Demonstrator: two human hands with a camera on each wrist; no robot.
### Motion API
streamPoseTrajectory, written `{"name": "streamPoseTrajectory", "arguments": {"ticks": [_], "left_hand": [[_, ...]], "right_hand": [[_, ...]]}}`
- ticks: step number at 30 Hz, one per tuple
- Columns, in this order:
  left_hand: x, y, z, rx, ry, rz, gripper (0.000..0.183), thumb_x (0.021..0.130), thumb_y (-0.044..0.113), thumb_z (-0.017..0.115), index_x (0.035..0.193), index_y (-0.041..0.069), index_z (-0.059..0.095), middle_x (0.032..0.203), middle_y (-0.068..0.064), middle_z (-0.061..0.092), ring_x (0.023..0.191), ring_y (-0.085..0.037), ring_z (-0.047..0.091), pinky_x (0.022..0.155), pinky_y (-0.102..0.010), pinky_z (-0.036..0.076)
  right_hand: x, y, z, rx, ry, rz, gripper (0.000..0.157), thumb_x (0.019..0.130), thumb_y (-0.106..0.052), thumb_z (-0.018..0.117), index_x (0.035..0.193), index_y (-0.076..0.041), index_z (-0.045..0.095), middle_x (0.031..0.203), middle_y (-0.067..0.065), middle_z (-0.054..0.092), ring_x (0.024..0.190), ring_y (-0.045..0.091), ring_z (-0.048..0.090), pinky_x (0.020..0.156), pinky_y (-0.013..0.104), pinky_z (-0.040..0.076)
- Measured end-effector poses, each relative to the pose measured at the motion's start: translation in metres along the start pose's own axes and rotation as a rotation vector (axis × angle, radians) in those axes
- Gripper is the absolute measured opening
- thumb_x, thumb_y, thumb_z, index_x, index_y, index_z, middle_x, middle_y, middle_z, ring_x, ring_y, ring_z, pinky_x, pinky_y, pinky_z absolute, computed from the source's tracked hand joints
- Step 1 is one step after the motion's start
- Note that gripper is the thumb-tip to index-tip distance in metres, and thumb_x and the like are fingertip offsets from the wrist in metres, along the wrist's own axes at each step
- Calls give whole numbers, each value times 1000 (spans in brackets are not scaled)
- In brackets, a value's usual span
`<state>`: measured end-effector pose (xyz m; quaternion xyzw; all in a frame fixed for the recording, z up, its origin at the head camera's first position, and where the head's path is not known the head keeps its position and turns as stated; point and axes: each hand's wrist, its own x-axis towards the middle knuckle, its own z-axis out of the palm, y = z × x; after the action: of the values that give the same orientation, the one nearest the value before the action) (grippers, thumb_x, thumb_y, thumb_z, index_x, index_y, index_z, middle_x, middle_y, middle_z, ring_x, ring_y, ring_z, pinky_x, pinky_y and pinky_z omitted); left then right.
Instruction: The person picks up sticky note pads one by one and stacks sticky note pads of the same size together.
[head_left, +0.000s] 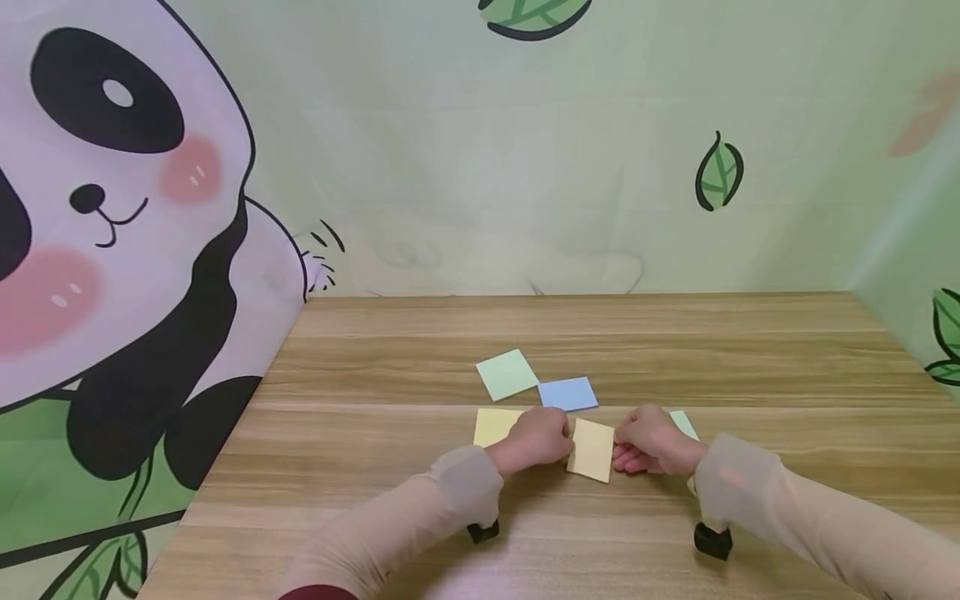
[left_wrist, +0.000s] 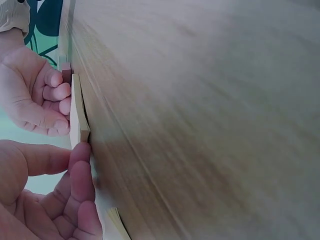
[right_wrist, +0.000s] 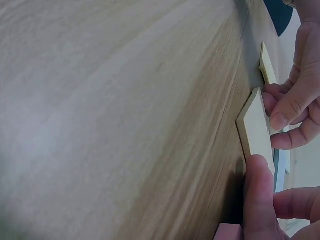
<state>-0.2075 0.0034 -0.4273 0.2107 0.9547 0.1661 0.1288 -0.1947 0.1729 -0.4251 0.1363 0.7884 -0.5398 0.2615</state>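
A pale yellow sticky note pad [head_left: 591, 451] lies between the two hands near the middle of the wooden table. My left hand [head_left: 534, 439] pinches its left side, fingers curled in at the edge. On the opposite side my right hand [head_left: 654, 440] grips the right edge with thumb and fingertips. The pad's thickness shows in the left wrist view, close over the wood. Partly under the left hand lies a brighter yellow note pad [head_left: 495, 425]. A pale green note pad [head_left: 683, 424] peeks out behind the right hand, and a pink pad [right_wrist: 229, 232] shows beside that hand in the right wrist view.
Farther back on the table [head_left: 360, 367] lie a light green note pad [head_left: 507, 374] and a blue one [head_left: 568, 393], corners close together. A cloth backdrop with a panda [head_left: 142, 217] and leaves rises behind the table and along its sides.
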Motion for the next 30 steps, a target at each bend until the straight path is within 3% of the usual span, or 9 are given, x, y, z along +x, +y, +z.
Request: {"name": "streamPoseTrajectory", "arguments": {"ticks": [17, 22, 30], "left_hand": [[-6, 4, -1, -55, -29, -61, 26, 75, 16, 59, 51, 16, 53, 42, 9, 50, 43, -8, 43, 41, -21, 31], [-5, 2, -2, -43, -19, -93, 28, 76, 17, 58, 49, 17, 52, 41, 8, 48, 42, -8, 43, 39, -23, 31], [0, -1, 2, -62, 1, -87, 29, 78, 14, 55, 49, 15, 52, 40, 8, 49, 41, -7, 45, 41, -21, 30]], "right_hand": [[1, -2, 2, -47, -18, -30, 15, 83, -2, 44, 93, 6, 51, 57, 4, 54, 43, 8, 52, 41, 19, 44], [1, -3, 4, -73, 6, -57, 11, 84, -2, 44, 90, 5, 50, 60, 5, 52, 43, 9, 51, 40, 19, 42], [6, -6, 8, -126, 64, -106, 11, 82, 1, 43, 83, 6, 53, 57, 5, 52, 41, 9, 50, 40, 21, 45]]}}
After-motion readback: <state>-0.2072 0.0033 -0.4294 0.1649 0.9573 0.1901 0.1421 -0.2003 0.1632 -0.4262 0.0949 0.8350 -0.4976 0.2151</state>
